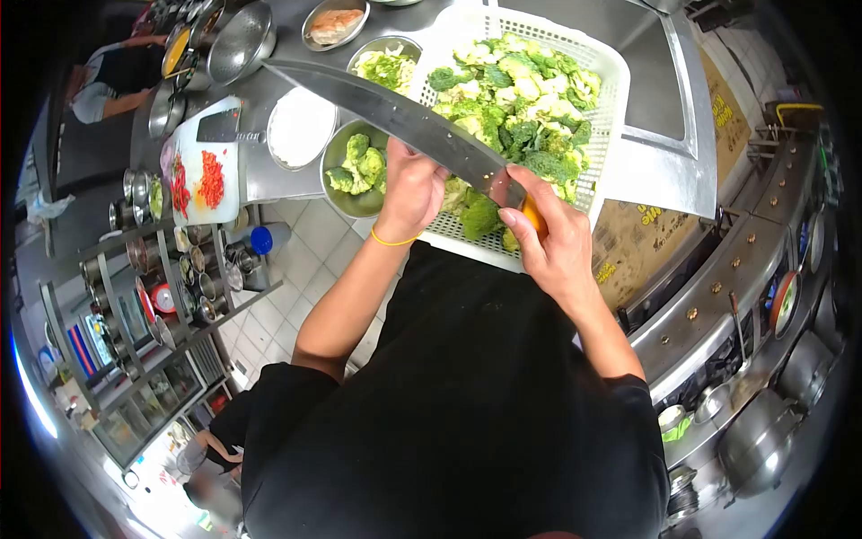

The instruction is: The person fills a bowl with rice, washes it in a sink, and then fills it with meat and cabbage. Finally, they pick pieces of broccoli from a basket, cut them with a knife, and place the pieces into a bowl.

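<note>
My right hand (555, 235) is closed around the orange handle of a large kitchen knife (404, 117). The wide dark blade reaches up and left, with small green bits stuck near the handle. Just below the blade is my left hand (413, 193), its fingers curled and partly hidden behind the steel; what they hold, if anything, is hidden. Both hands are over the near left side of a white perforated basket (613, 99) heaped with broccoli florets (525, 99). Left of my left hand, a metal bowl (334, 196) contains more broccoli (359, 166).
A white round container (302, 128) and a cutting board (224, 157) with chopped red pieces and a cleaver (220, 128) lie to the left. Behind are a colander (241, 43) and a plate of pale meat (334, 27). Stoves line the right. Other people stand at the left.
</note>
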